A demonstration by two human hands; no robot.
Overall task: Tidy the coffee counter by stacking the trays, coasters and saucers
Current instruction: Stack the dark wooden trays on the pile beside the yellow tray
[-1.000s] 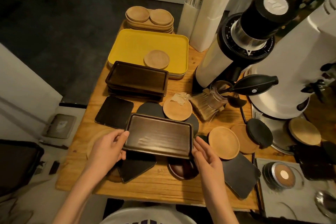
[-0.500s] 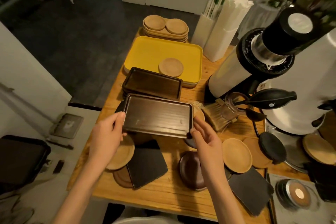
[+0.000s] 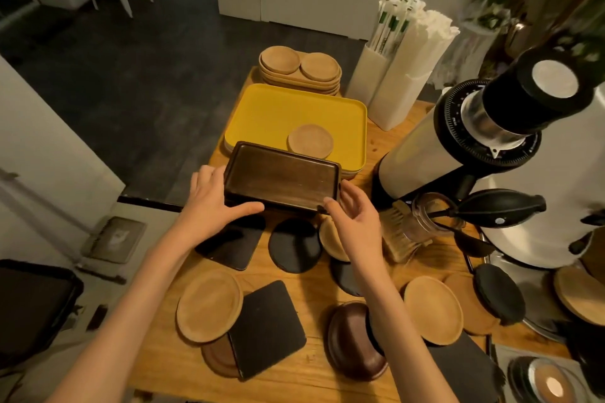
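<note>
From the head view, the dark wooden tray [image 3: 281, 178] lies on top of a pile of matching dark trays just in front of the yellow tray [image 3: 278, 114]; whether it has settled squarely I cannot tell. The left grip [image 3: 212, 203] holds its left end, thumb laid along the front edge and fingers round the side. The right grip [image 3: 355, 219] brackets the right front corner, thumb and curved fingers pinching it lightly.

The dark trays look close to finished as a stack. Behind the yellow tray a stack of oval wooden trays [image 3: 299, 72] already stands in order.

Much is left, I judge. One round wooden saucer [image 3: 310, 141] lies alone inside the yellow tray. In front of it, spread over the desk [image 3: 294, 379], are light wooden saucers [image 3: 209, 304], black square coasters [image 3: 270, 325], a black round coaster [image 3: 294, 245] and a dark oval saucer [image 3: 353, 340], some overlapping, none sorted by kind.
</note>
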